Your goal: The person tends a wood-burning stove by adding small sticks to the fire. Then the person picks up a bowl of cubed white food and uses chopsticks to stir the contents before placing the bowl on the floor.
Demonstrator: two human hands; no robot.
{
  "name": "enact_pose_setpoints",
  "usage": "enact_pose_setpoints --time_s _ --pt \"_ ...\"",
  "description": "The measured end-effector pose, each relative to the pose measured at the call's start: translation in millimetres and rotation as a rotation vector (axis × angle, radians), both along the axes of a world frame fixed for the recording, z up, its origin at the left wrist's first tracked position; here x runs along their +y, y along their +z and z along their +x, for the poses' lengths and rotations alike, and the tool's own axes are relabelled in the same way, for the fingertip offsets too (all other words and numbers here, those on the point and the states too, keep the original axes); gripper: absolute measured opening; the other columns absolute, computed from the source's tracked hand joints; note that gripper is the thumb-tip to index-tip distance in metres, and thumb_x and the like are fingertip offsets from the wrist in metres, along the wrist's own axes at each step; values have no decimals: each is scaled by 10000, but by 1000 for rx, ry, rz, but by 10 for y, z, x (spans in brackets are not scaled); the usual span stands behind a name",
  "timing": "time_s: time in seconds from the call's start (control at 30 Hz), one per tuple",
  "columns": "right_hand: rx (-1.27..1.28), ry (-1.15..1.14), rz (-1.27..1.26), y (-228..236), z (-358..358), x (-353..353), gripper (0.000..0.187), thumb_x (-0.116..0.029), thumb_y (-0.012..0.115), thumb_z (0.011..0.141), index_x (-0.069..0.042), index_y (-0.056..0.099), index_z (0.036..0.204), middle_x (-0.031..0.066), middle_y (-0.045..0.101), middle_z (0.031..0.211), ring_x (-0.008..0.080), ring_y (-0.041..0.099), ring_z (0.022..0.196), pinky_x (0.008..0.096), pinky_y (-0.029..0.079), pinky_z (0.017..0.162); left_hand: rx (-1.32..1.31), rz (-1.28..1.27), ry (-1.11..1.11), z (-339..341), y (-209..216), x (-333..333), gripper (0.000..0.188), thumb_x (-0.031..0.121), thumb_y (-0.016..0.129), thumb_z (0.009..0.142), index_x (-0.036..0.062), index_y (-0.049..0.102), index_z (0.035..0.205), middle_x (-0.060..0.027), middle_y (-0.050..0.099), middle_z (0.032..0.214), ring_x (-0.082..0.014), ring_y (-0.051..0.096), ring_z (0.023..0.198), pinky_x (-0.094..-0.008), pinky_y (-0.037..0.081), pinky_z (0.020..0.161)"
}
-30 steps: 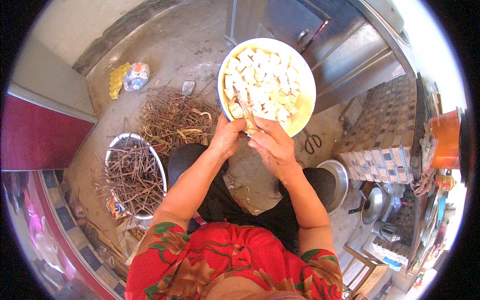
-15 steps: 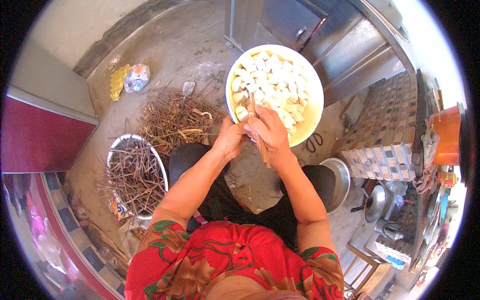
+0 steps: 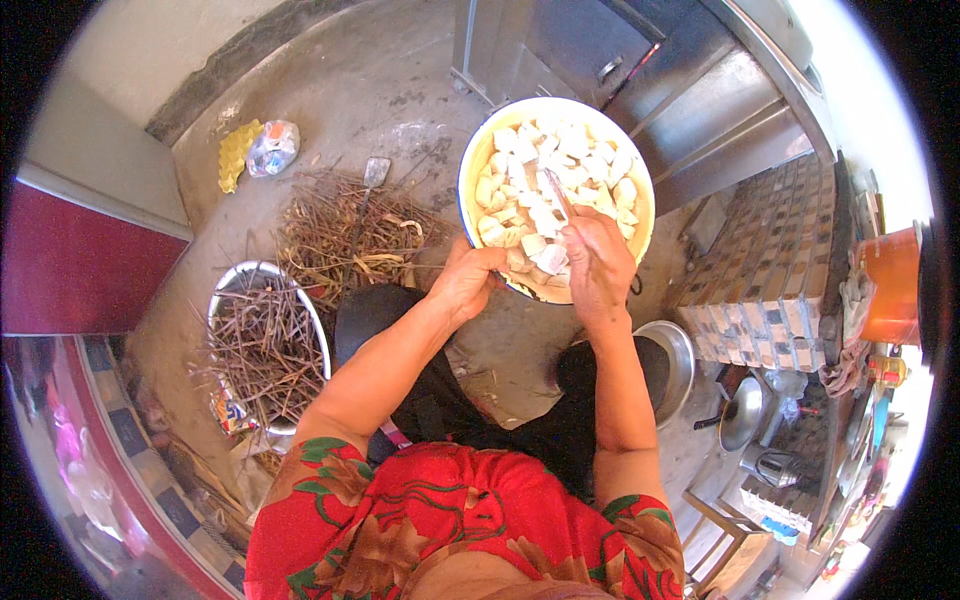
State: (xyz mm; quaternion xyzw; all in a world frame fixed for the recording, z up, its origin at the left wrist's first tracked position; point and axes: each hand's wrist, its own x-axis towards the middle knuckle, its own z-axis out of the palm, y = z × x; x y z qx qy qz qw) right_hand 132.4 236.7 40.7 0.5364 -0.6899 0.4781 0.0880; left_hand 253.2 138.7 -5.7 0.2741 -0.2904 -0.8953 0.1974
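Note:
A wide enamel basin (image 3: 641,222), yellowish inside with a thin blue edge, is held out in front of me, loaded with pale, cut chunks of food (image 3: 505,182) whose kind I cannot make out. Its near-left rim is gripped by my left hand (image 3: 464,280), thumb over the edge and fingers beneath. Over the near right part of the basin, my right hand (image 3: 600,262) is closed around brown chopsticks (image 3: 558,190), their tips among the chunks. How many sticks there are is partly hidden by the fingers.
Dry twigs (image 3: 350,235) lie on the floor ahead-left with a metal shovel (image 3: 376,173); more fill a white tub (image 3: 322,345). A metal basin (image 3: 682,375) stands by my right knee. Beyond are a brick stove (image 3: 760,265), dark cabinet (image 3: 590,50) and lidded pan (image 3: 742,412).
My right hand has moved right, away from my left hand, and the chopsticks now reach further into the chunks. Some chunks have shifted. The basin sits slightly lower and further right.

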Motion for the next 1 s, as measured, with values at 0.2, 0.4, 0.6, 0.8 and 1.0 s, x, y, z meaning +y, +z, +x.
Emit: enact_pose_setpoints --time_s 0.2,0.4,0.6,0.8,1.0 --pt "-191 -12 2 159 -45 116 130 -103 559 843 23 588 856 158 598 898 232 584 830 294 449 744 -18 -34 8 20 -59 -23 619 -62 520 632 9 394 1234 -111 541 1153 -253 545 1038 -400 466 847" --pt "-337 -44 -222 188 -289 326 227 -175 507 888 30 566 808 141 594 893 246 593 828 354 472 775 15 -54 106 4 -36 -41 555 -40 506 632 -17 425 1181 -116 579 1045 -231 598 873 -342 502 594" --pt "-376 -101 -383 236 -531 393 289 -223 488 900 57 532 847 181 573 873 239 607 763 332 539 683 31 -49 204 41 1 -57 528 -38 509 630 -19 456 1155 -104 601 995 -208 623 808 -306 513 473" --pt "-442 -169 -384 96 -632 324 285 -228 487 901 50 536 868 155 579 884 218 606 755 317 534 689 18 -60 34 73 -8 -78 614 -66 517 629 11 397 1226 -106 564 1114 -231 581 971 -357 512 770" --pt "-715 -181 -390 -58 -764 271 288 -247 482 905 36 528 875 141 568 851 212 605 762 327 552 656 24 -76 -24 55 -68 -41 612 -49 542 640 6 397 1231 -112 559 1130 -234 587 967 -366 521 750"
